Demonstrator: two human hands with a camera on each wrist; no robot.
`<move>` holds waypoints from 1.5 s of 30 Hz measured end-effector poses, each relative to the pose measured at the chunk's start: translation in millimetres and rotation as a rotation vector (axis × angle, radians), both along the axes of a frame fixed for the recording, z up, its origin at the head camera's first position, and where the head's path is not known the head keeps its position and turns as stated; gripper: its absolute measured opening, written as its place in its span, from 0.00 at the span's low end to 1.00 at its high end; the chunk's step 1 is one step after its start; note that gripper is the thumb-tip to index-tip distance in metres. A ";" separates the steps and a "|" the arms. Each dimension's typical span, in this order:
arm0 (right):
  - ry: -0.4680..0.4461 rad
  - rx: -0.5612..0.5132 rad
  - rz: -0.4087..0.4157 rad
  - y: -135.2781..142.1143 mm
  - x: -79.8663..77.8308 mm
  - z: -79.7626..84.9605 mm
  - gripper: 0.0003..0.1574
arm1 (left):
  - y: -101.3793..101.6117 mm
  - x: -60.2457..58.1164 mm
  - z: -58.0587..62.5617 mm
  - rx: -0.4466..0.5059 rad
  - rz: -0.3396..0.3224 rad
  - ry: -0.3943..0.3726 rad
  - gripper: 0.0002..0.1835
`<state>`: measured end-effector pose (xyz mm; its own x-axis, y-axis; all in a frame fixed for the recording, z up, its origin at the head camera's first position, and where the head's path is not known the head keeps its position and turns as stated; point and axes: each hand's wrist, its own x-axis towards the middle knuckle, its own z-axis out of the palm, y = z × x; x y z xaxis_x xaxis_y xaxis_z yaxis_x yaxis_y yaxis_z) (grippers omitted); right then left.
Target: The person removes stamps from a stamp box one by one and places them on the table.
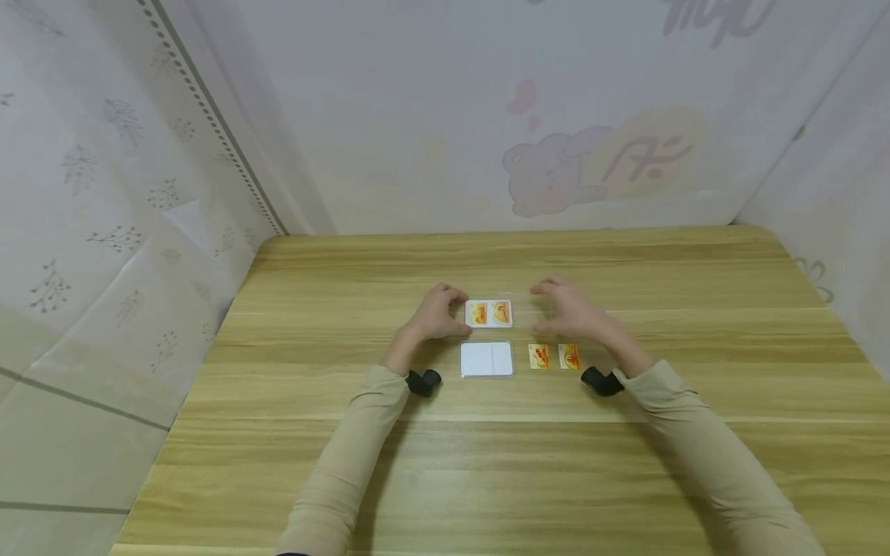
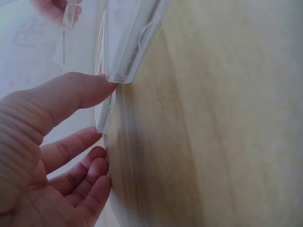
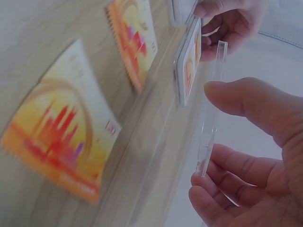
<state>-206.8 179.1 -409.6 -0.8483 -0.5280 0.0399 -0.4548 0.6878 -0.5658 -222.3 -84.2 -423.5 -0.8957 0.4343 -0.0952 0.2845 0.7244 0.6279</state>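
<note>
My left hand [image 1: 434, 313] pinches the left end of a small white stamp case [image 1: 490, 323] between thumb and forefinger. Inside that case lie two orange-and-yellow stamps [image 1: 478, 313], side by side. A clear plastic cover [image 3: 209, 125] is held on edge by my right hand [image 1: 568, 310], the thumb on one side and fingertips on the other. The cover hangs just right of the stamp case, apart from it; in the head view it barely shows.
Nearer to me lies a second clear case with a white insert [image 1: 477, 359]. To its right are two loose stamps, one [image 1: 538, 356] beside the other [image 1: 568, 357], on the wooden table [image 1: 487, 463]. Patterned curtains [image 1: 389, 116] hang behind and beside the table.
</note>
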 end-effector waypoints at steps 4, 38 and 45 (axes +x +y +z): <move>-0.009 -0.002 -0.007 6.6 1.0 0.5 0.40 | -0.3 -0.6 -0.5 0.002 -0.003 0.003 0.31; 0.012 -0.005 -0.042 58.7 13.3 -1.8 0.36 | -0.3 -1.5 -1.1 0.018 -0.003 0.009 0.31; 0.030 -0.002 -0.053 70.3 15.9 -3.0 0.36 | -0.5 -0.9 -1.3 0.018 0.004 -0.012 0.32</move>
<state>-190.9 249.4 -412.5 -0.8733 -0.4826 0.0666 -0.4347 0.7101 -0.5539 -223.2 -84.7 -424.8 -0.8963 0.4324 -0.0984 0.2738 0.7142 0.6442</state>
